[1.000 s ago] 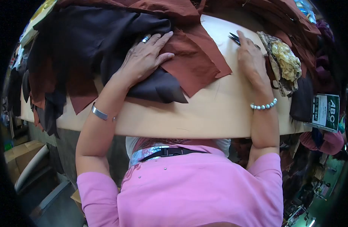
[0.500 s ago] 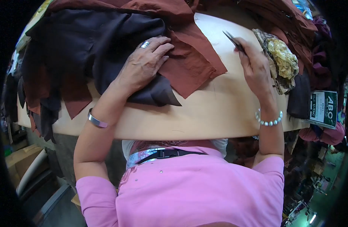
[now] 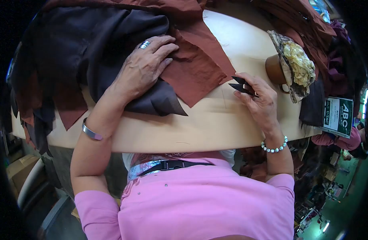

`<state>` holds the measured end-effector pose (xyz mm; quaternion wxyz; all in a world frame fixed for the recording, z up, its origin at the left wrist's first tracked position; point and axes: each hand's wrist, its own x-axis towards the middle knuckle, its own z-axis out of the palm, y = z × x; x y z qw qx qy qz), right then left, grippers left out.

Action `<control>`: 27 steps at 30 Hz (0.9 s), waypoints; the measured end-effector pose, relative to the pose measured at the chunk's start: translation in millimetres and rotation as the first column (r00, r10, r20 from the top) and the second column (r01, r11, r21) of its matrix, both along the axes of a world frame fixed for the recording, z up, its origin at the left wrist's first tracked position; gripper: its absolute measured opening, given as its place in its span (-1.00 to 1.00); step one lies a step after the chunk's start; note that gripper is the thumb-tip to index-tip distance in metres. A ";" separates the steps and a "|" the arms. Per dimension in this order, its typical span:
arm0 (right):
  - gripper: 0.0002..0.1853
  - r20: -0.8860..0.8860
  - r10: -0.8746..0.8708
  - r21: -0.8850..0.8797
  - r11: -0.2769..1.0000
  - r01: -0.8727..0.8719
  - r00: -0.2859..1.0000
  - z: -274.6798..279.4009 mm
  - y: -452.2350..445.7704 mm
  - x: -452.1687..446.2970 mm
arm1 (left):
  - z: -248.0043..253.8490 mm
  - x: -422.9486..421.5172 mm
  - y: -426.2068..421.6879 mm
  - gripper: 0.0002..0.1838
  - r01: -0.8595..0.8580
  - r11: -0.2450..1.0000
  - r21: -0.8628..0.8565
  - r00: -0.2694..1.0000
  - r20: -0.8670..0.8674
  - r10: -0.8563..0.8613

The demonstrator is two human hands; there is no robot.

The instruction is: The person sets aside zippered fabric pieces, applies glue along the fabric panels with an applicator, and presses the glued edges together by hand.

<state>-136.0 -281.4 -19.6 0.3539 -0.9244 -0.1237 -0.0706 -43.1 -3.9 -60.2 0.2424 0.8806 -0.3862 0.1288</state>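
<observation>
Some dark cloth (image 3: 60,42) seems steadied by the loosely spread left hand (image 3: 141,67); the right hand (image 3: 264,100), partly curled, holds open snips (image 3: 239,87), whose next move needs careful aim

on the big, pale, smooth table (image 3: 172,134): floppy dark cloth (image 3: 64,44) left, under the left hand (image 3: 143,66) | reddish-brown cloth piece (image 3: 198,76) touching its right side | black pointed snips (image 3: 237,87) in the right hand (image 3: 262,98) | round brown cup (image 3: 273,69) right, beside crumpled yellowish bundle (image 3: 299,63)
</observation>
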 end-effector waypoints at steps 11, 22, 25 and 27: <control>-0.66 0.111 0.062 -0.037 0.998 -0.058 0.992 -3.6 4.1 9.2 | 1.0 -0.9 -0.1 -0.67 -0.019 1.000 0.016 0.999 -0.048 0.019; -0.66 0.093 0.034 0.073 0.996 -0.041 0.995 -9.3 -2.5 11.2 | 0.9 -0.6 -0.2 -0.68 -0.012 1.000 0.009 1.000 -0.024 0.012; -0.65 0.097 0.065 0.101 0.992 -0.075 0.993 -17.4 -5.7 15.0 | 2.5 -1.4 0.1 -0.67 -0.013 1.000 0.013 0.999 -0.037 0.014; -0.65 0.109 0.125 0.097 0.986 -0.135 0.986 -20.1 -5.4 20.0 | 2.7 -1.3 0.0 -0.67 -0.012 1.000 0.012 0.999 -0.046 0.013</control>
